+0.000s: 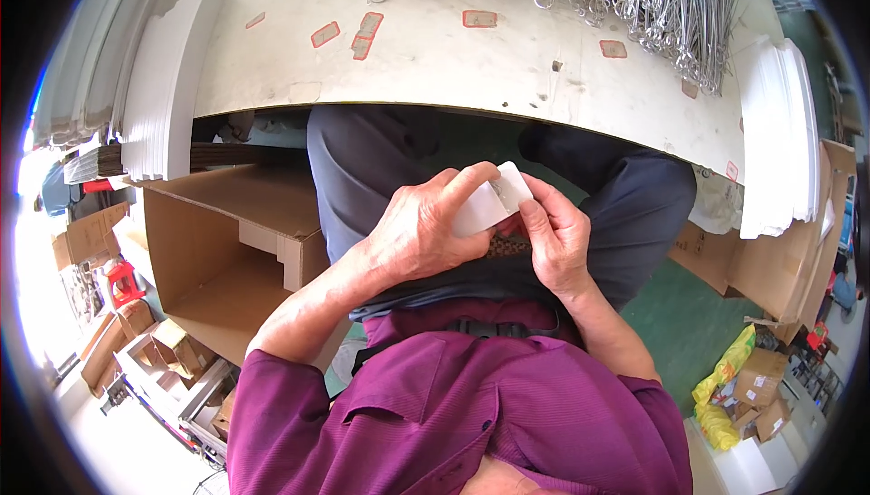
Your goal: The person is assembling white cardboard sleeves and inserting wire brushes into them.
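The white round-cornered card (514, 186) is pinched by fingers of the left hand (426, 223) and right hand (558, 240) above the lap (630, 219); if grip is loosened, it may be dropped onto the floor (666, 323)

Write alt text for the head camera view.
A person's left hand and right hand hold a small white card-like piece over dark trousers. Ahead, looped metal wires lie heaped on a white worktable; an open cardboard box stands at left.
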### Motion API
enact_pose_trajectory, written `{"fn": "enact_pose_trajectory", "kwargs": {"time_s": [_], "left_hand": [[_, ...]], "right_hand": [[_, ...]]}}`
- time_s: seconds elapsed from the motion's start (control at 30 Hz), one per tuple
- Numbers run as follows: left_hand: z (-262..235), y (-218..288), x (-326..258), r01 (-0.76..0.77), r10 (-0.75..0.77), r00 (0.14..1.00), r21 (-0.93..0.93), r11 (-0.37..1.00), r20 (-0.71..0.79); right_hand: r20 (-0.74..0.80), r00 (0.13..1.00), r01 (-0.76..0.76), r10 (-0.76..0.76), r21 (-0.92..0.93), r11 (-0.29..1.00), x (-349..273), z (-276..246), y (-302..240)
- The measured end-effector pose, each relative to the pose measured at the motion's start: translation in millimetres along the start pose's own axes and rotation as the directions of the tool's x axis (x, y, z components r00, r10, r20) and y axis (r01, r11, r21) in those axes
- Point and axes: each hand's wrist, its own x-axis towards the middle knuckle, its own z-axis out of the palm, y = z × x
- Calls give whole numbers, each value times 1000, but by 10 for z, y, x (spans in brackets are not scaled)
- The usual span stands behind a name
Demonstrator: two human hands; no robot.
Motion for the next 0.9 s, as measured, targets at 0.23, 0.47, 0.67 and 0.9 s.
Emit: {"fn": "enact_pose_trajectory", "kwargs": {"time_s": [0.23,0.47,0.67,0.9], "left_hand": [[19,9,8,19,-19,1000,33,999,16],[73,-39,1,-32,28,999,99,995,39],[131,-71,-10,-22,21,999,64,998,27],[144,-25,-8,-9,12,1000,107,994,-28]], "right_hand": [[35,999,31,-33,68,997,-51,-18,105],[42,938,320,-344,-489,812,80,42,-34],[-77,994,-90,76,-199,976,24,18,-69],[-75,988,-126,138,138,982,153,132,-42]]}}
